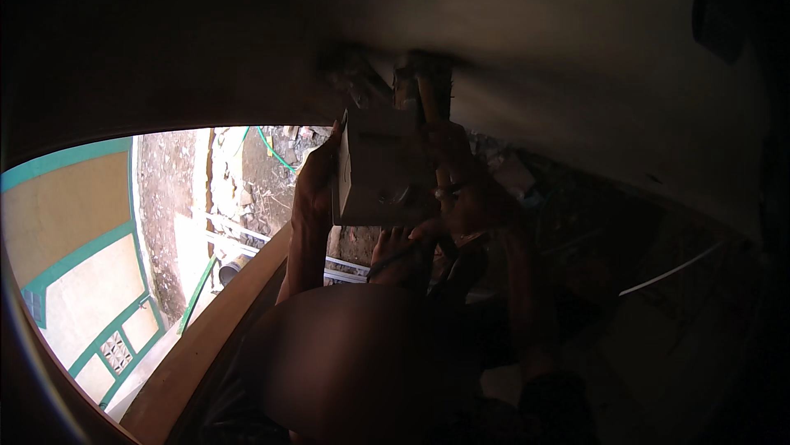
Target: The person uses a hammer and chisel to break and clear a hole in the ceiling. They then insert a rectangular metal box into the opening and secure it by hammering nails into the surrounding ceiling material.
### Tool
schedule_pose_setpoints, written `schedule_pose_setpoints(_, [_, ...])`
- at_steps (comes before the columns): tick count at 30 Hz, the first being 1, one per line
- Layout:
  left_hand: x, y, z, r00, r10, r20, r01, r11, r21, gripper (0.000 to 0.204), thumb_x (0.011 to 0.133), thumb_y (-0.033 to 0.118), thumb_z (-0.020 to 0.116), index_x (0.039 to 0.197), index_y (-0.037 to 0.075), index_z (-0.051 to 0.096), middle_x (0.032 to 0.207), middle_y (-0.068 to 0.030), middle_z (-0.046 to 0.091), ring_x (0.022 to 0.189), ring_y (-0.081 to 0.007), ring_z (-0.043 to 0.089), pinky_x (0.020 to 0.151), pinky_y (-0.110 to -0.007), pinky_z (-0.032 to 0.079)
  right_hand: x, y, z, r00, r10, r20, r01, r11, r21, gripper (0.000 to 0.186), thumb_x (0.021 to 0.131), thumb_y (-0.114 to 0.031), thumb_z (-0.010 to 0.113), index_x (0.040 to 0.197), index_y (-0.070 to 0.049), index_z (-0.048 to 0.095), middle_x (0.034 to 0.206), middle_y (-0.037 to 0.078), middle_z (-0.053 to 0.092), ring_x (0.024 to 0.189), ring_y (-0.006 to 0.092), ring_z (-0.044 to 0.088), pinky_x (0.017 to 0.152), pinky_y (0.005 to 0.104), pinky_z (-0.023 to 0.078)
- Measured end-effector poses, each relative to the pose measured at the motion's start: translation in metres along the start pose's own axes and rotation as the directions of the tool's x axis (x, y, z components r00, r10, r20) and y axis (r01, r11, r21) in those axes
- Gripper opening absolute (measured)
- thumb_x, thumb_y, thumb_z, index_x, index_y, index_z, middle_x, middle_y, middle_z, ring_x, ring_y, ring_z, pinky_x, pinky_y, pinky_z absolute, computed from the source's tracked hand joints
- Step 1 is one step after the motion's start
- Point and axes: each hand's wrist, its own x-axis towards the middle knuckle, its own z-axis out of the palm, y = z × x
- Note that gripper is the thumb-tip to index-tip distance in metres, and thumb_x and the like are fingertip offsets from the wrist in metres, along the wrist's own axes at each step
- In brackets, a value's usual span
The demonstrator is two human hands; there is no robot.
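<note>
A pale grey, box-shaped casing point(383, 165) is held up in front of me, below the dark surface overhead. Along its left side my left hand point(313, 186) is closed, with the thumb up near the top left corner. My right hand point(473, 198) lies in deep shadow at the box's right side. Its upper fingers reach the right edge and another fingertip is at the lower right corner. Behind the top of the box, dark upright pieces point(424, 87) stand against the pale surface; their kind is too dark to tell.
A sandalled foot point(391, 252) is below the box. A pale wall point(592, 75) slopes down on the right, near a thin white strip point(671, 268). At the left, a bright opening shows rubble, a green hose point(197, 293), white strips point(239, 235) and a green-trimmed building point(86, 264). A brown board point(210, 338) runs diagonally.
</note>
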Motion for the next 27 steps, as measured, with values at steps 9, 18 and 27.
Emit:
schedule_pose_setpoints(9, [0.015,0.001,-0.037,0.975,0.224,0.000,-0.174,0.758,0.629,0.033,0.101,0.021,0.044,0.124,-0.002,0.050,0.109,-0.0147,0.064,0.093,-0.0216,0.065,0.084,-0.034,0.055,-0.006,0.025,0.004,0.998,-0.002,-0.055,0.000,0.999,-0.041,0.075,0.065,-0.019,0.085,0.131,-0.008,0.051,0.128,0.012,0.053,0.117,0.0246,0.055,0.095,0.0368,0.046])
schedule_pose_setpoints(18, [-0.014,-0.062,0.004,0.698,0.692,0.184,-0.470,0.249,0.847,0.042,0.090,0.007,0.062,0.125,0.000,0.040,0.112,-0.0171,0.061,0.098,-0.0189,0.062,0.083,-0.031,0.052,-0.011,0.025,0.008,0.933,0.281,-0.226,-0.273,0.960,0.067,0.057,0.068,-0.023,0.083,0.117,-0.005,0.059,0.102,0.005,0.064,0.098,0.0140,0.063,0.077,0.0273,0.050])
schedule_pose_setpoints(27, [-0.007,-0.067,0.005,0.725,0.583,0.366,-0.461,0.015,0.887,0.010,0.085,0.002,0.058,0.092,-0.003,0.063,0.085,-0.0065,0.068,0.080,-0.0121,0.064,0.068,-0.025,0.050,-0.002,0.015,0.040,0.921,0.237,-0.310,-0.182,0.963,0.198,0.072,0.065,-0.020,0.085,0.125,-0.002,0.050,0.111,0.010,0.061,0.102,0.0153,0.061,0.075,0.0261,0.051])
